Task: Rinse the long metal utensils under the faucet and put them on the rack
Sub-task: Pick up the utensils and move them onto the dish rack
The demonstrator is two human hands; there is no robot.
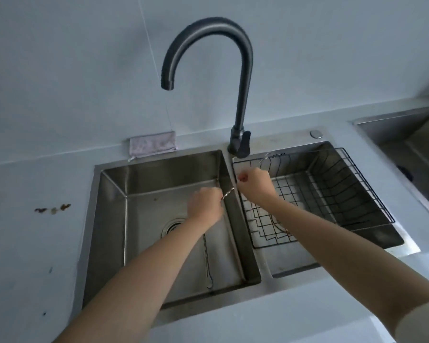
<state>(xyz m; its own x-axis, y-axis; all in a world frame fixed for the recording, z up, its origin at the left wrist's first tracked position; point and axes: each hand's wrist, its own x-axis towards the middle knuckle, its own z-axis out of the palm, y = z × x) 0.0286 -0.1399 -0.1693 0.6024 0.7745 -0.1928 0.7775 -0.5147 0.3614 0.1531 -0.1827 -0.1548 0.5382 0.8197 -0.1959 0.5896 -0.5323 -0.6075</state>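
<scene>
Left hand point(204, 204) and right hand point(255, 186) hide most of the thin utensil point(227, 194); drain point(173, 225) half covered

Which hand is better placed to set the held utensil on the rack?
Right. The right hand grips the utensil directly above the rack; the left hand holds its other end over the left basin.

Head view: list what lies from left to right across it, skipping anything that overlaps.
Brown stains → grey cloth → left hand → right hand → round sink button → second sink.
</scene>
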